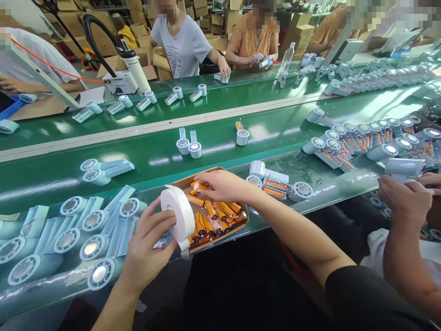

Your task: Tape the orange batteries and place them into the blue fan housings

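My left hand (153, 241) grips a roll of white tape (184, 214), fingers through its core; a loose strip hangs from the lower side. Below and right of the roll is a shallow cardboard box (245, 221) of orange-wrapped batteries (223, 214) with thin dark wires. My right hand (220, 184) reaches into the far left corner of the box, its fingers closed on an orange battery (195, 188) that has a small white patch. The fingertips partly cover that battery. Left of my left hand lie several pale blue plastic housings (94, 220) with round ends.
A green conveyor belt (151, 158) runs beyond the box, carrying a few housings (195, 149). More housings with orange batteries (347, 147) crowd the right side. A co-worker's hands (406, 197) hold a housing at right. Other people sit across the line, near a white tool with a black hose (132, 69).
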`<state>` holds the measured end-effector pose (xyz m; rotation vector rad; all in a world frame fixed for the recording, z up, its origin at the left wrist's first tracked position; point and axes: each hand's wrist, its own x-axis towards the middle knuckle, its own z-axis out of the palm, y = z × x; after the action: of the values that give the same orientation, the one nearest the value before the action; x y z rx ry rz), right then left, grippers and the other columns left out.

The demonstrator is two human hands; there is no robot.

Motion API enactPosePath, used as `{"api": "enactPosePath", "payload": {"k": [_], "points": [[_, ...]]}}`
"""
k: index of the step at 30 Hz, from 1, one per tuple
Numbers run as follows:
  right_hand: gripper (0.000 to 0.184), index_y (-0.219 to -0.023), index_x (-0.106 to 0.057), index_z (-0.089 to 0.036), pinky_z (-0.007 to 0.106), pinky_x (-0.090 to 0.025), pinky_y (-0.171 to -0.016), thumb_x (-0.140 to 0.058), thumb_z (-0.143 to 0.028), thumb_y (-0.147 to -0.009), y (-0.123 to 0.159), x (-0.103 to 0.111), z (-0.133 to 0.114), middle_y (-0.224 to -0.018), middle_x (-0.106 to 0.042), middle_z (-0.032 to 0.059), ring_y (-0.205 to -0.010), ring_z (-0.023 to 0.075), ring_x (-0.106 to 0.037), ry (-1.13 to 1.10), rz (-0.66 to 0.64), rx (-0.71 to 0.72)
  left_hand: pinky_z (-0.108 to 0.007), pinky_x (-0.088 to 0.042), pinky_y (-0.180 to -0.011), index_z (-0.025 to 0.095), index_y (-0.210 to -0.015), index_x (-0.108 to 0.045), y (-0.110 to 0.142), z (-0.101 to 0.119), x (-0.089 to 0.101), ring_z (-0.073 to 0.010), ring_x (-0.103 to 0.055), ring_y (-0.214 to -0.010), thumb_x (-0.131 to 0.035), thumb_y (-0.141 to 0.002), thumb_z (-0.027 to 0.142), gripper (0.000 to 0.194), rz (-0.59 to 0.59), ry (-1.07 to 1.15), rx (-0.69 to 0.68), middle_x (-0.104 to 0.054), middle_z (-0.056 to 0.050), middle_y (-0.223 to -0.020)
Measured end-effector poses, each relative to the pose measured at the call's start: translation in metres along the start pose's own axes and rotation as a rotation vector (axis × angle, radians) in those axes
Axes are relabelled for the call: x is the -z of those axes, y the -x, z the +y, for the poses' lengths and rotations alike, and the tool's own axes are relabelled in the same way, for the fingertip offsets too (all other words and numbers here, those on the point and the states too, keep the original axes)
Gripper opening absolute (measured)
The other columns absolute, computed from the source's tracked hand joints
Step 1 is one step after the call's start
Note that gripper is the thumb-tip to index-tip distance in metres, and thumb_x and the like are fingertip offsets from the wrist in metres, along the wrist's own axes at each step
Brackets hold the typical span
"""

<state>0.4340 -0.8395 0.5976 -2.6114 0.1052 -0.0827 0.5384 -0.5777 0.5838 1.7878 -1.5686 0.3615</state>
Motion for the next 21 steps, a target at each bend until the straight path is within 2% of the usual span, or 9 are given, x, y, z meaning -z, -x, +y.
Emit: {"api": "enactPosePath", "payload": {"k": [2, 4, 7, 9, 11, 14, 18, 21], "points": [[0.040, -0.135, -0.070, -0.019, 0.035, -0.059, -0.092, -0.072, -0.028, -0.096, 0.020, 0.007, 0.009, -0.118, -0.081, 0.0097, -0.102, 0.0219, -0.076, -0.340, 0.270, 0.037, -0.056, -0.063, -0.111, 0.025, -0.116, -0.072, 0.001, 0.007, -0.003, -0.0362, -0.064, -0.140, -0.070, -0.086, 0.003, 0.038, -0.019, -0.011, -0.006, -0.078, -0.006, -0.115], [0.027, -0.118, -0.075, -0.020, 0.035, -0.060, -0.091, -0.074, -0.029, -0.093, 0.041, 0.008, 0.013, -0.112, -0.081, 0.0080, -0.102, 0.0210, -0.076, -0.555, 0.513, 0.120, -0.057, -0.063, -0.111, 0.026, -0.117, -0.073, 0.002, 0.014, -0.006, -0.0357, -0.066, -0.137, -0.070, -0.085, 0.002, 0.039, -0.037, -0.017, -0.019, -0.079, -0.006, -0.112], [0.005, -0.096, -0.073, -0.023, 0.037, -0.063, -0.092, -0.076, -0.024, -0.092, 0.068, 0.000, 0.010, -0.107, -0.081, 0.0078, -0.104, 0.0218, -0.077, -0.647, 0.736, 0.194, -0.059, -0.062, -0.113, 0.026, -0.117, -0.072, 0.000, 0.025, -0.013, -0.0334, -0.068, -0.131, -0.070, -0.087, 0.002, 0.038, -0.053, 0.006, -0.076, -0.079, -0.005, -0.107], [0.008, -0.090, -0.071, -0.024, 0.037, -0.065, -0.089, -0.077, -0.019, -0.093, 0.081, -0.005, 0.004, -0.107, -0.082, 0.0078, -0.101, 0.0215, -0.079, -0.580, 0.828, 0.188, -0.058, -0.061, -0.114, 0.025, -0.118, -0.072, -0.003, 0.030, -0.016, -0.0318, -0.068, -0.130, -0.069, -0.088, 0.002, 0.038, -0.078, 0.019, -0.124, -0.080, -0.006, -0.107], [0.012, -0.089, -0.072, -0.025, 0.035, -0.066, -0.085, -0.077, -0.015, -0.093, 0.091, -0.008, -0.001, -0.103, -0.082, 0.0072, -0.096, 0.0206, -0.079, -0.463, 0.882, 0.212, -0.057, -0.061, -0.115, 0.023, -0.119, -0.072, -0.008, 0.035, -0.019, -0.0315, -0.066, -0.132, -0.069, -0.088, 0.001, 0.038, -0.122, 0.020, -0.167, -0.080, -0.006, -0.109], [0.013, -0.093, -0.075, -0.025, 0.033, -0.066, -0.084, -0.078, -0.012, -0.093, 0.099, -0.007, -0.004, -0.100, -0.081, 0.0065, -0.094, 0.0197, -0.079, -0.375, 0.887, 0.278, -0.058, -0.060, -0.116, 0.021, -0.121, -0.073, -0.013, 0.038, -0.022, -0.0335, -0.062, -0.139, -0.069, -0.089, 0.000, 0.038, -0.181, 0.009, -0.217, -0.081, -0.007, -0.112], [0.011, -0.098, -0.079, -0.024, 0.033, -0.067, -0.086, -0.079, -0.014, -0.095, 0.103, -0.005, -0.002, -0.102, -0.082, 0.0065, -0.095, 0.0196, -0.080, -0.438, 0.839, 0.272, -0.056, -0.060, -0.117, 0.019, -0.118, -0.075, -0.015, 0.038, -0.024, -0.0358, -0.058, -0.145, -0.068, -0.090, -0.002, 0.036, -0.239, -0.010, -0.273, -0.082, -0.008, -0.115], [0.004, -0.098, -0.081, -0.024, 0.034, -0.067, -0.087, -0.080, -0.020, -0.096, 0.107, -0.008, -0.001, -0.103, -0.083, 0.0067, -0.096, 0.0198, -0.080, -0.516, 0.752, 0.254, -0.052, -0.062, -0.115, 0.019, -0.118, -0.076, -0.015, 0.036, -0.024, -0.0366, -0.055, -0.148, -0.068, -0.090, -0.002, 0.036, -0.264, -0.032, -0.306, -0.082, -0.007, -0.115]]}}
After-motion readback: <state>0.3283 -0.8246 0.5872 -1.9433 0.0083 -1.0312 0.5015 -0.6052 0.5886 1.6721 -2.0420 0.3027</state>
